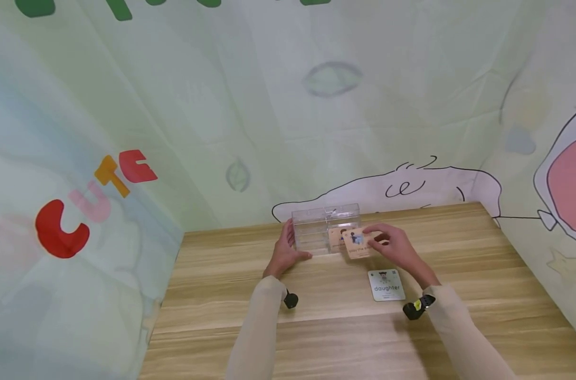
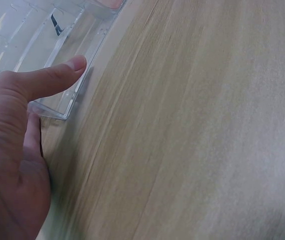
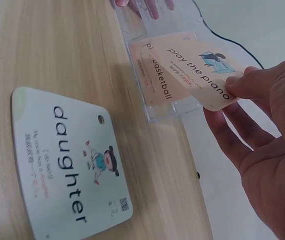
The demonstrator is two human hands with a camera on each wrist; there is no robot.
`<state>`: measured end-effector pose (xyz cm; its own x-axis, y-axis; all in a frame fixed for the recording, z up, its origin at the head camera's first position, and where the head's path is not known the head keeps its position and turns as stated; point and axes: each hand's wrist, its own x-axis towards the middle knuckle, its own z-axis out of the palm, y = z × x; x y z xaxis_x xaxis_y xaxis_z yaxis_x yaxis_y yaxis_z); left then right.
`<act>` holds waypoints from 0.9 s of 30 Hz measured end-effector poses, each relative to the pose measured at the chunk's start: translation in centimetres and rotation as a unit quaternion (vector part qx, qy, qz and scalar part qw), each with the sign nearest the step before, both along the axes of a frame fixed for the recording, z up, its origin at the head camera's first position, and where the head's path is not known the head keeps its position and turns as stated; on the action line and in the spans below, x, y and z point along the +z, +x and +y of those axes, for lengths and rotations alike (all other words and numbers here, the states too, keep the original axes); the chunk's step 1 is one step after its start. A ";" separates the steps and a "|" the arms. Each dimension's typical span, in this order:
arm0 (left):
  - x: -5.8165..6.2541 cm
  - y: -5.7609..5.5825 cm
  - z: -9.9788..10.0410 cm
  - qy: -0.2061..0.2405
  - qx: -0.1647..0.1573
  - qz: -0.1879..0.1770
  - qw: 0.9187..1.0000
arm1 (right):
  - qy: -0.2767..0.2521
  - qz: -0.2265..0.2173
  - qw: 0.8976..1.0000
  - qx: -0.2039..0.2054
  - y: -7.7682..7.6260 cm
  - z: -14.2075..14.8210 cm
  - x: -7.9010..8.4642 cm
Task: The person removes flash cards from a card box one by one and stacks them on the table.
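Observation:
A clear plastic box (image 1: 310, 232) with two side-by-side sections stands at the back of the table. My left hand (image 1: 285, 253) grips its left end, thumb over the front edge and fingers along the side. A peach card reading "play basketball" (image 3: 157, 82) is in the right section. Between thumb and fingers, my right hand (image 1: 396, 248) pinches a "play the piano" card (image 3: 195, 65) by its edge; the card is tilted and overlaps the basketball card in the right wrist view. Below my right hand lies a pale green "daughter" card (image 1: 386, 286), face up.
The wood-grain table (image 1: 211, 295) meets a printed fabric backdrop (image 1: 211, 116) close behind the box. More of that fabric, with coloured letters on it, hangs at the left. Dark wrist cameras sit on both wrists.

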<state>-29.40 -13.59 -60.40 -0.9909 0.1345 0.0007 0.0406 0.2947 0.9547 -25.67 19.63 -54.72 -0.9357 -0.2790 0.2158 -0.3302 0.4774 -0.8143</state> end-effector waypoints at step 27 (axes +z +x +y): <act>0.2 0.1 -0.1 -0.011 -0.003 -0.008 1.000 | -0.023 -0.105 0.993 -0.045 5.6 5.1 -1.8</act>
<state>-29.31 -13.67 -60.23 -0.9900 0.1398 -0.0173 0.0279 0.3151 0.9486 -20.05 24.77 -56.51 -0.9821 -0.1867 0.0233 -0.1081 0.4586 -0.8821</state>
